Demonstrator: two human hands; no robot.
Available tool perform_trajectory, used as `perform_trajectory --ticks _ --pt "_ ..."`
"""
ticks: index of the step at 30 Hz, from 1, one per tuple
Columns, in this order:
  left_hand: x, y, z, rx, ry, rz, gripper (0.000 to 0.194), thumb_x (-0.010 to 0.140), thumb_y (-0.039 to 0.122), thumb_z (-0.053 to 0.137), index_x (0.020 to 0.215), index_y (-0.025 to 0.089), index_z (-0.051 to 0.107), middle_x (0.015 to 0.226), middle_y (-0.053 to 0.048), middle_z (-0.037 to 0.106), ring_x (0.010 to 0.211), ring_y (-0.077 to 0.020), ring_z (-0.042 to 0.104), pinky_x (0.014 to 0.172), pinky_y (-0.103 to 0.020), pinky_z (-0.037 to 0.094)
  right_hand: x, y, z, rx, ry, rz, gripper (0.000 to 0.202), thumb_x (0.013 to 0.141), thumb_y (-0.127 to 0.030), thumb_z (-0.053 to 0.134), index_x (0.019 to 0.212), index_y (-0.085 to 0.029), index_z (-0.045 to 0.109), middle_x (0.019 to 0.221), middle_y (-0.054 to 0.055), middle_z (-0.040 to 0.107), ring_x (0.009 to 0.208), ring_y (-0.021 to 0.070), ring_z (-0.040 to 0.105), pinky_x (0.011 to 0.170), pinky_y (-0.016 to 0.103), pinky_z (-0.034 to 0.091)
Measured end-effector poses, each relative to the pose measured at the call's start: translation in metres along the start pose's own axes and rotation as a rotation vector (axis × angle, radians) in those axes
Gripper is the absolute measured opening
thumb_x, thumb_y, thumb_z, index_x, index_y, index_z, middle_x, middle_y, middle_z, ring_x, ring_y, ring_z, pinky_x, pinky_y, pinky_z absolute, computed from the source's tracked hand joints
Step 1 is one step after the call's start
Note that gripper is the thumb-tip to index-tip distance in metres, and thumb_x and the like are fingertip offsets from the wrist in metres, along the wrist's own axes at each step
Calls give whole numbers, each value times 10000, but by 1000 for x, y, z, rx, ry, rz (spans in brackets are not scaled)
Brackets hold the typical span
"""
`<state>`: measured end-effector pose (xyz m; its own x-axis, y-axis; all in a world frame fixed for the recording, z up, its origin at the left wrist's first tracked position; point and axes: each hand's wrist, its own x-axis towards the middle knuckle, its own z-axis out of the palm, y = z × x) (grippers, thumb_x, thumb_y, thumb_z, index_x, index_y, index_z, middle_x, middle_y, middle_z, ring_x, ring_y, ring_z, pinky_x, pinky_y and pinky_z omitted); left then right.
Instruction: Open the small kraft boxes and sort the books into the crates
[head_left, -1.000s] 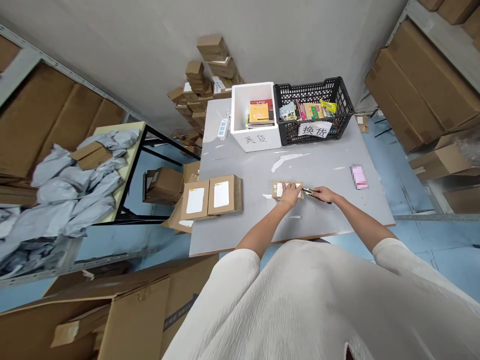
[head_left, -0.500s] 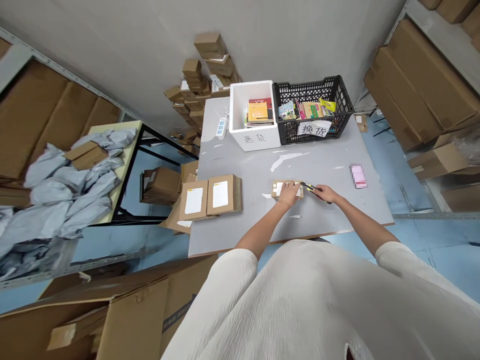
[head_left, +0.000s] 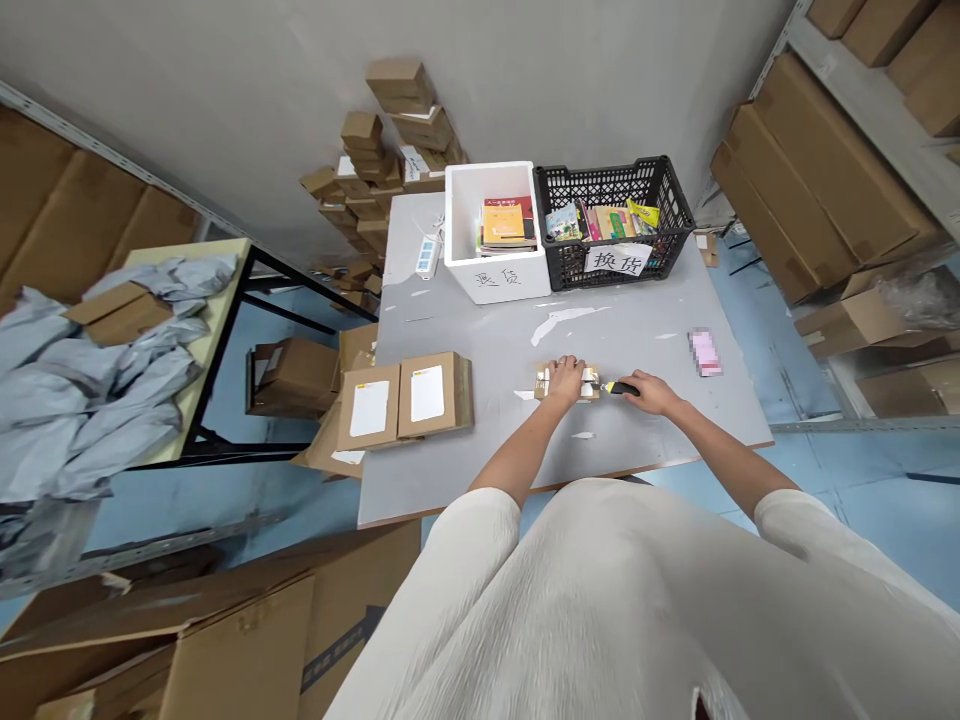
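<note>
A small cardboard box with a white label and tape lies on the grey table. From above, my left hand grips it, covering the middle of its top. My right hand is closed round a black and yellow utility knife, whose tip is at the box's right end. Whether the blade is inside the cardboard is too small to tell.
Two labelled cardboard boxes stand at the table's left. Behind are a white foam bin and a black crate, both with books. A pink item lies at right, a power strip at back left.
The knife has turned more level and its tip has moved to the box's right end. My left hand still presses the box. The whole view has shifted slightly.
</note>
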<state>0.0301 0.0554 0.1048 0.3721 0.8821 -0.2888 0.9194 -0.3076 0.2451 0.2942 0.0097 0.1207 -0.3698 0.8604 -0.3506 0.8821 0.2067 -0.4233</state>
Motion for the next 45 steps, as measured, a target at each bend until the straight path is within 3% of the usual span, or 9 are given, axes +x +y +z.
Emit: perform_trajectory --ticks 3,9,17,24,29,33,37,41,45 --pt "0 0 2 11 -2 -4 430 1057 216 531 1483 260 579 1501 -149 581 1446 -320 476 1201 -487 363 0 0 2 -37 17 11 462 1072 -363 618 1522 -279 681 1304 131 681 1137 285 679 974 340 500" --pt "-8 1 11 18 55 22 521 1100 260 443 1619 263 481 1562 -158 569 1482 -329 466 1227 -493 375 0 -1 8 -58 40 26 469 1088 -402 597 1533 -280 678 1281 131 680 1137 279 670 956 325 497" --pt "-16 3 26 22 134 13 642 1067 136 329 1703 178 408 1668 -187 501 1588 -324 388 1318 -484 286 -4 0 19 -143 133 5 480 1115 -407 514 1554 -269 650 1280 134 687 1127 290 662 923 351 493" --pt "-18 2 30 2 135 22 700 1038 117 341 1733 194 363 1685 -172 496 1619 -319 365 1338 -495 253 -8 17 13 -39 270 112 498 1113 -420 477 1553 -253 637 1288 146 691 1126 299 662 869 352 514" --pt "-19 2 27 -58 119 9 690 1040 189 400 1727 141 352 1708 -193 465 1642 -326 335 1356 -476 227 0 22 9 81 256 135 479 1071 -425 556 1491 -226 673 1294 145 695 1154 308 665 911 361 528" --pt "-32 -3 23 -106 131 15 649 1071 275 402 1707 147 373 1760 -176 400 1660 -314 303 1361 -477 225 17 13 17 201 253 166 447 1063 -439 565 1420 -209 705 1282 146 707 1146 305 675 952 374 535" --pt "-53 -14 19 -103 147 -55 570 1084 384 466 1624 201 485 1652 -183 504 1520 -359 465 1269 -522 358 48 -7 21 281 242 96 437 1060 -459 558 1372 -198 716 1295 151 728 1202 308 668 1029 394 524" --pt "-67 -24 17 -116 108 -117 444 1104 342 449 1515 229 577 1491 -160 597 1267 -315 635 1092 -444 506 79 -37 24 297 205 -17 408 1054 -445 534 1318 -205 731 1340 136 747 1273 316 653 1097 425 500" --pt "-72 -28 18 -135 76 -166 429 1111 280 427 1513 253 570 1528 -142 583 1139 -290 682 960 -408 553 87 -56 27 252 134 1 391 1041 -440 546 1290 -216 747 1335 121 773 1260 342 672 1113 464 486"
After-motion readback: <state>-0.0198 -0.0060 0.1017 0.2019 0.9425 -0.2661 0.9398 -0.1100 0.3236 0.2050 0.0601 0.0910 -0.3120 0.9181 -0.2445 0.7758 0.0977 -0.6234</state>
